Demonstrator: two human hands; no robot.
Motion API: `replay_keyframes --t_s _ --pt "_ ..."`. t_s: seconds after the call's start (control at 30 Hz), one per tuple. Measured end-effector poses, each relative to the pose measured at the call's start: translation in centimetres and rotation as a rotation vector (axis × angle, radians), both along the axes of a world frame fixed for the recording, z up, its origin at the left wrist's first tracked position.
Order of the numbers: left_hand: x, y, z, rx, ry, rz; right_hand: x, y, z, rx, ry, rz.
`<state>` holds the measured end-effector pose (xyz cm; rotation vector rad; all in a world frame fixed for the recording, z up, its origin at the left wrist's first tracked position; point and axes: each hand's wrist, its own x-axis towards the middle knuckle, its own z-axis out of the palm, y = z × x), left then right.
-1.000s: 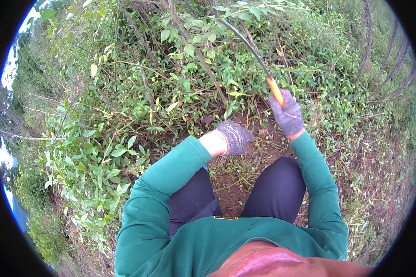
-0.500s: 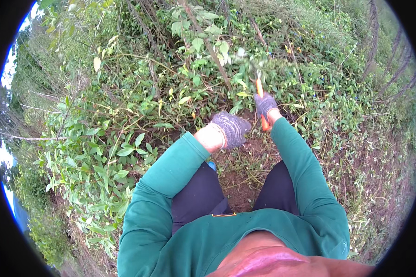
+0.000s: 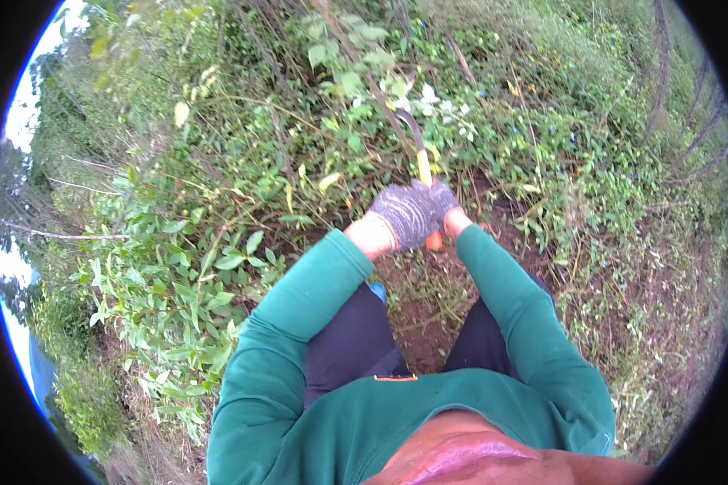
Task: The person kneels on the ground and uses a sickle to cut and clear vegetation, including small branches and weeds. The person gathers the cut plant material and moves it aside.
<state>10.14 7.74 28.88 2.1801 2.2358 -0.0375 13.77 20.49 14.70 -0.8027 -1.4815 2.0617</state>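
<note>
My right hand [image 3: 443, 200], in a dark grey knit glove, is closed round the orange-and-yellow handle of a sickle [image 3: 424, 166]. The handle's orange butt shows below the fist. Its dark curved blade points away from me, up among the leaves beside white-looking foliage. Against the right hand, on its left side, is my left hand [image 3: 404, 215], gloved alike with fingers curled. What the left fingers hold, if anything, is hidden. Both hands are in front of my knees, above low green weeds [image 3: 323, 206] and a patch of brown soil [image 3: 419, 323].
Woody stems [image 3: 372, 85] slant through the growth ahead. Leafy plants [image 3: 218, 267] crowd the left side, with a bare twig [image 3: 61, 235] sticking out. Cut or dried stalks [image 3: 615, 323] litter the ground at right. A blue thing [image 3: 378, 291] shows beside my left knee.
My right hand has moved left and slightly nearer with the sickle, and now meets my left hand. The blade now shows clearly, tilted to the left. My left hand has stayed nearly in place.
</note>
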Motion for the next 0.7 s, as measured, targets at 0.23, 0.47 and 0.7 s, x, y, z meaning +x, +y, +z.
replay_keyframes --t_s 0.23,0.47,0.7 --pt "-1.1 1.4 -1.7 0.091 -0.022 0.078 -1.4 2.9 -2.3 0.111 -0.079 -0.024" --pt "-0.9 0.2 -0.3 0.056 -0.013 0.078 -1.6 0.9 1.4 -0.131 0.186 -0.21" --pt "-1.0 1.3 0.8 0.12 -0.068 0.121 -1.3 1.1 -1.9 -0.117 0.038 0.113"
